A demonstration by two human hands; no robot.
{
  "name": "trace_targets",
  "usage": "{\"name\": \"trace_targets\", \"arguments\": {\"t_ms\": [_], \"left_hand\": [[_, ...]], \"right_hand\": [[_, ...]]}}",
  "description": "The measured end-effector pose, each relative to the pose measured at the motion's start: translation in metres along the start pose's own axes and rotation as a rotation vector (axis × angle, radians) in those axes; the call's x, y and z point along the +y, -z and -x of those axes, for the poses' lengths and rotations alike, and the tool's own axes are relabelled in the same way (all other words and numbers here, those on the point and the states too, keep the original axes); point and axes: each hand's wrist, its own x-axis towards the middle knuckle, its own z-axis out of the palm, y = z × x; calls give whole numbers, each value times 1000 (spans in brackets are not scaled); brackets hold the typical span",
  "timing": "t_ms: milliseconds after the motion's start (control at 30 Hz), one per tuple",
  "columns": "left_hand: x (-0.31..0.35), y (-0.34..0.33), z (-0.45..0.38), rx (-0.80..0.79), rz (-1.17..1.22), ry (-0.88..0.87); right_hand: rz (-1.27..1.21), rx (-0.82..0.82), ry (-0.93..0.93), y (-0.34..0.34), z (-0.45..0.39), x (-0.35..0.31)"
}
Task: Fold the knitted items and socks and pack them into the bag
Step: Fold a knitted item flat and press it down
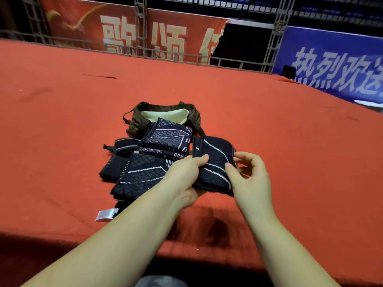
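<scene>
**Kid one:** Head view first! We see our left hand [187,175] holding a folded dark knitted piece with white lines [215,166]. The thumb is on top and the fingers curl under it.

**Kid two:** And our right hand [249,175] pinches the right side of the same piece with the thumb and fingertips [230,168].

**Kid one:** Where is the piece?

**Kid two:** We hold it a little above the big red cloth tabletop [62,131], near the front edge, about the middle.

**Kid one:** Just to its left lies a pile of dark knitted things with pale diamond patterns [145,162]. One of them leans up on the small brown patterned bag with a cream inside [165,116].

**Kid two:** The bag sits behind the pile, toward the middle of the tabletop. Its mouth looks open, and we can see the cream lining.

**Kid one:** A small white tag [104,215] lies by the front edge, left of our left arm.

**Kid two:** Past the far edge we see a red banner with pale letters [124,36] and a blue banner with white letters [331,65] near the right corner.
</scene>
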Motion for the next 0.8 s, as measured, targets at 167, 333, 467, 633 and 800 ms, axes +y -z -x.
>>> {"name": "trace_targets", "arguments": {"t_ms": [167, 333, 467, 633, 800], "left_hand": [[47, 38, 0, 15, -47, -79], [95, 73, -31, 166, -376, -145], [123, 82, -63, 177, -711, -242], [130, 93, -89, 256, -1298, -476], [116, 115, -111, 131, -1630, -433]], "right_hand": [[-478, -266, -601, -32, -22, -19], [-339, -207, -362, -70, -51, -24], [46, -237, -73, -101, -76, -20], [385, -316, 26, -118, -102, -13], [611, -441, -27, -124, -109, 7]]}}
